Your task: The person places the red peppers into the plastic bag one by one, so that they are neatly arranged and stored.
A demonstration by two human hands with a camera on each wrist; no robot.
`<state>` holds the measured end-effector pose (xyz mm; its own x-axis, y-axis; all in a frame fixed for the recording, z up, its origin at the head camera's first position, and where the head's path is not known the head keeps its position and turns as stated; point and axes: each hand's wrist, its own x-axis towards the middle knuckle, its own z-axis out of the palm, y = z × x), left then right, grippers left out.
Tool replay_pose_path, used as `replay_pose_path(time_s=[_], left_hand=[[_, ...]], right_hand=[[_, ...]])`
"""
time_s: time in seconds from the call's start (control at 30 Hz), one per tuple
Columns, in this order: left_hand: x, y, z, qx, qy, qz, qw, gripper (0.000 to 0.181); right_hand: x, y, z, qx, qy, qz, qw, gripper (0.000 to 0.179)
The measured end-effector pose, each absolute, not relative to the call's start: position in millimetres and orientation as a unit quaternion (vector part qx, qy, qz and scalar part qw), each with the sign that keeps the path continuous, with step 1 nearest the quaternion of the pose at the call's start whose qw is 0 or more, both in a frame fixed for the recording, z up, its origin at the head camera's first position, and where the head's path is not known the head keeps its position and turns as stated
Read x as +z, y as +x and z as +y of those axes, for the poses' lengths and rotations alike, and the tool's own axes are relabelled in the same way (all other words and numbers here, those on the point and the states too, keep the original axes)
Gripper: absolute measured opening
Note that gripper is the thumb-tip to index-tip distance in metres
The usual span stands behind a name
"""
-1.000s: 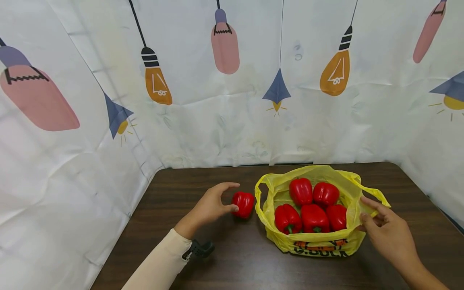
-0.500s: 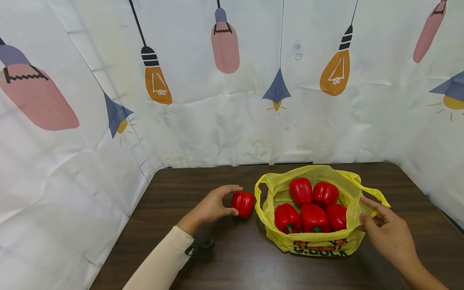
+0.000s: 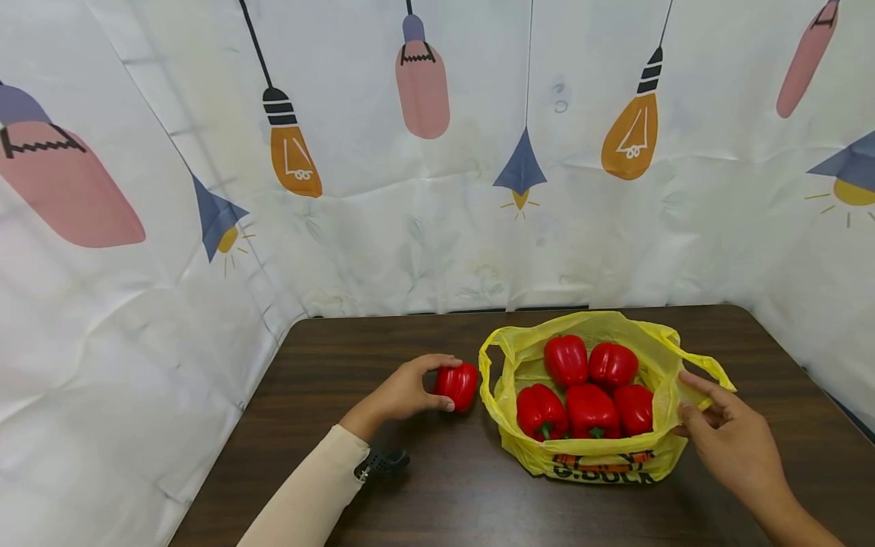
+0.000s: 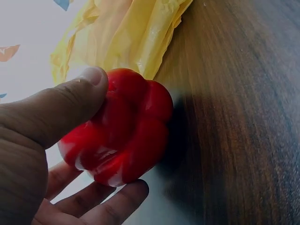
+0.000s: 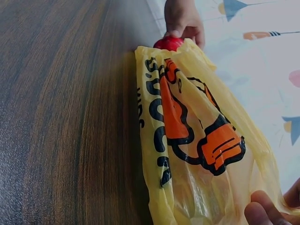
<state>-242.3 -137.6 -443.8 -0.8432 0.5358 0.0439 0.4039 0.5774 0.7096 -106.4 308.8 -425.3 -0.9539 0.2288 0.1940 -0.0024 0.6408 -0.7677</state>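
Note:
My left hand [image 3: 402, 393] holds a red bell pepper [image 3: 459, 386] on the table, left of the yellow plastic bag [image 3: 535, 457]. In the left wrist view the thumb presses one side of the lobed pepper [image 4: 133, 122] and the fingers curl against the other. The bag stands wide open, its handle loops spread, with several red bell peppers [image 3: 593, 411] lying inside. At its right side my right hand [image 3: 740, 444] pinches the rim between thumb and fingers. The right wrist view shows the printed front of the bag [image 5: 197, 150], orange and black.
Dark wood-grain table [image 3: 383, 501] lies under everything. Behind and beside it hangs a white curtain [image 3: 437, 228] printed with lamps and bulbs. A black strap [image 3: 383, 462] sits at my left wrist, below the cream sleeve [image 3: 311, 486].
My left hand has moved slightly right, and its thumb and fingers have closed round the loose bell pepper. The right hand and the bag have stayed in place.

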Motion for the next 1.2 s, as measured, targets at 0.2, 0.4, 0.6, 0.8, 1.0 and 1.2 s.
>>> replay_pose_path(time_s=[0.2,0.4,0.6,0.8,1.0,1.2], left_hand=[[-444,-239,-137,0.389,0.253,0.882,0.086,0.064],[-441,-234,-137,0.445,0.228,0.863,0.081,0.062],[-421,-229,-134,0.518,0.199,0.831,0.048,0.064],[-403,-227,-124,0.558,0.215,0.801,0.033,0.063],[-392,-225,-105,0.576,0.246,0.778,0.043,0.064],[-386,-225,-82,0.574,0.278,0.768,0.060,0.064]], right_hand=[[-426,-107,308,0.418,-0.062,-0.895,0.140,0.046],[-426,-107,308,0.417,-0.063,-0.896,0.142,0.046],[-426,-107,309,0.416,-0.061,-0.895,0.147,0.045],[-426,-108,308,0.417,-0.053,-0.895,0.152,0.045],[-426,-108,308,0.418,-0.051,-0.894,0.153,0.045],[-426,-109,308,0.421,-0.045,-0.892,0.161,0.044]])
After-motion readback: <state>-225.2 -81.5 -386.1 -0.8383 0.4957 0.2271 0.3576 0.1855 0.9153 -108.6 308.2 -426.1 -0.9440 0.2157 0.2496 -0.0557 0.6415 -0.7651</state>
